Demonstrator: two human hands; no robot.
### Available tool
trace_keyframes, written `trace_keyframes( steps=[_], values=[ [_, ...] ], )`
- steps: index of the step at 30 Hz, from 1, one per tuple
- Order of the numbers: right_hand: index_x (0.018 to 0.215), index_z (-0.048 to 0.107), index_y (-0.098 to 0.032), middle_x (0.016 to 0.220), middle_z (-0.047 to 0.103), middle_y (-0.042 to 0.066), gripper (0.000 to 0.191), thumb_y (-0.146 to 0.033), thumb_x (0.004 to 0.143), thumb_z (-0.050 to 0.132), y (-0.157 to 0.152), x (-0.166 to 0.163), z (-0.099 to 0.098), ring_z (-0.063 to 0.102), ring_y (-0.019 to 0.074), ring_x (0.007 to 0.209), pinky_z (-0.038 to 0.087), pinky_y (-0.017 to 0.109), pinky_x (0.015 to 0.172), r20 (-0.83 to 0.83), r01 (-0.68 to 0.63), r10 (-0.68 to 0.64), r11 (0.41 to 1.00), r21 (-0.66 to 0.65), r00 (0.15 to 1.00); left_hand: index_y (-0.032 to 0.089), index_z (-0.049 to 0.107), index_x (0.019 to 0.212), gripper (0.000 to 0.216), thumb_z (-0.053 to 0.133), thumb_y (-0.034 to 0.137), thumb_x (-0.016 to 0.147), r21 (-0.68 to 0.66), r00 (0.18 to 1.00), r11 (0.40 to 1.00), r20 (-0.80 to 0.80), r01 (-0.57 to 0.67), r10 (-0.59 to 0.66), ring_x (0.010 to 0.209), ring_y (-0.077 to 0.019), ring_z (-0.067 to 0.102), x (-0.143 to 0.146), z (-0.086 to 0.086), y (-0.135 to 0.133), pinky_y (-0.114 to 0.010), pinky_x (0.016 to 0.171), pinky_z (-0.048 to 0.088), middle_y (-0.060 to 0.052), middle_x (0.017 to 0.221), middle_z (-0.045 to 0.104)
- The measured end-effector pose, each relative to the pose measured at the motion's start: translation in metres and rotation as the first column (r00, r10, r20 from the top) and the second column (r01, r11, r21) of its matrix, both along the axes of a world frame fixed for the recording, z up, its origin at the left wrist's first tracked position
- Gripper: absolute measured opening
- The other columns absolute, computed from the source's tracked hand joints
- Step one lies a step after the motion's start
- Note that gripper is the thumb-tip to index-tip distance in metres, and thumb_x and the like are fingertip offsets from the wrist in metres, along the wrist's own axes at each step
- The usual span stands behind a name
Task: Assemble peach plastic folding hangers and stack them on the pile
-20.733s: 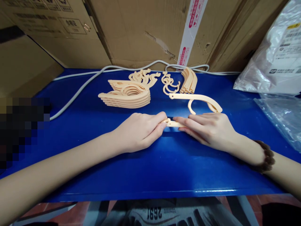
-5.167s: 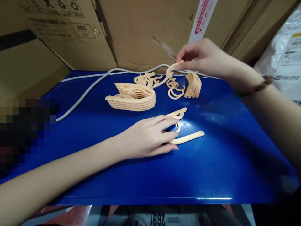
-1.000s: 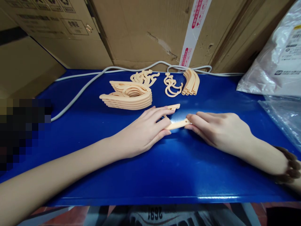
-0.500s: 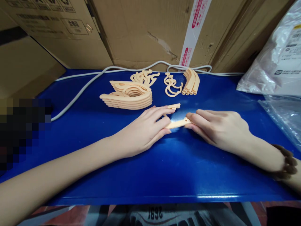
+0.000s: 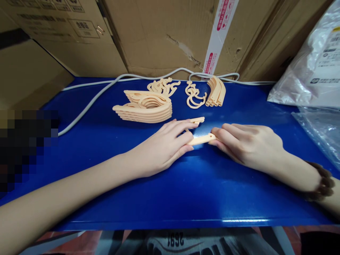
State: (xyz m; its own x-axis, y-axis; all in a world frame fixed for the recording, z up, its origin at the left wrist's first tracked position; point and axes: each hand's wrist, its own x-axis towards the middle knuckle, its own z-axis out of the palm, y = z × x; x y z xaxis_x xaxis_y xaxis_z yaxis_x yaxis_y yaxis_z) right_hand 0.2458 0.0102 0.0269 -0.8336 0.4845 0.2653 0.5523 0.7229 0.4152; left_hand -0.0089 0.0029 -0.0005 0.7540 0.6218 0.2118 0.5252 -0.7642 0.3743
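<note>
Head view. Your left hand [image 5: 162, 148] lies across the peach hanger piece [image 5: 202, 139] at mid blue surface [image 5: 186, 191], fingers extended and pinning it; whether they grip underneath can't be told. Your right hand [image 5: 249, 143] pinches the bar's free end. Over the last second the right fingertips crept slightly inward; the piece stayed put. Beyond: hanger stack [image 5: 145, 108], loose hooks [image 5: 193, 95], cable [image 5: 87, 106], boxes [image 5: 164, 35].

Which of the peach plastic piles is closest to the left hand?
The tall stack of folded hangers, leftmost, just beyond the left hand, which holds the hanger arm. Loose hooks and curved strips lie farther back.
</note>
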Motion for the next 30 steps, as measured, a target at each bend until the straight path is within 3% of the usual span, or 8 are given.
trace_keyframes(
  steps=[13,22,30],
  values=[
    [0.088,0.065,-0.018,0.064,0.059,-0.002,0.031,-0.036,0.102,0.044,0.0053,-0.0003,0.0004,0.058,0.0126,0.057,0.032,0.028,0.052,-0.024,-0.09,0.093,0.992,0.091,0.995,0.014,0.055,0.108,0.024,0.034,0.026,0.105,-0.004,1.0,1.0,-0.001,0.008,-0.008,0.145,-0.0251,0.032,0.0001,-0.0004,-0.0005,-0.052,0.121,0.026,-0.018,0.151,0.041],
    [0.095,0.071,-0.018,0.065,0.06,-0.002,0.033,-0.036,0.102,0.044,0.0049,0.0011,0.0012,0.06,0.0122,0.059,0.032,0.027,0.053,-0.115,-0.084,0.073,0.992,-0.09,0.991,0.016,0.054,0.109,0.022,0.035,0.027,0.105,0.021,1.0,1.0,-0.011,0.019,-0.019,0.145,-0.0254,0.033,-0.0004,-0.0027,0.0003,-0.053,0.121,0.026,-0.016,0.15,0.043],
    [0.098,0.072,-0.018,0.068,0.06,-0.001,0.033,-0.038,0.101,0.046,0.0068,0.0033,0.0026,0.059,0.0111,0.059,0.03,0.026,0.051,-0.193,-0.093,0.032,0.944,-0.316,0.981,0.015,0.055,0.107,0.025,0.034,0.029,0.106,0.033,0.999,0.999,-0.042,0.024,-0.022,0.145,-0.0264,0.033,-0.0014,-0.0036,0.0011,-0.053,0.12,0.028,-0.017,0.151,0.042]
  ],
)
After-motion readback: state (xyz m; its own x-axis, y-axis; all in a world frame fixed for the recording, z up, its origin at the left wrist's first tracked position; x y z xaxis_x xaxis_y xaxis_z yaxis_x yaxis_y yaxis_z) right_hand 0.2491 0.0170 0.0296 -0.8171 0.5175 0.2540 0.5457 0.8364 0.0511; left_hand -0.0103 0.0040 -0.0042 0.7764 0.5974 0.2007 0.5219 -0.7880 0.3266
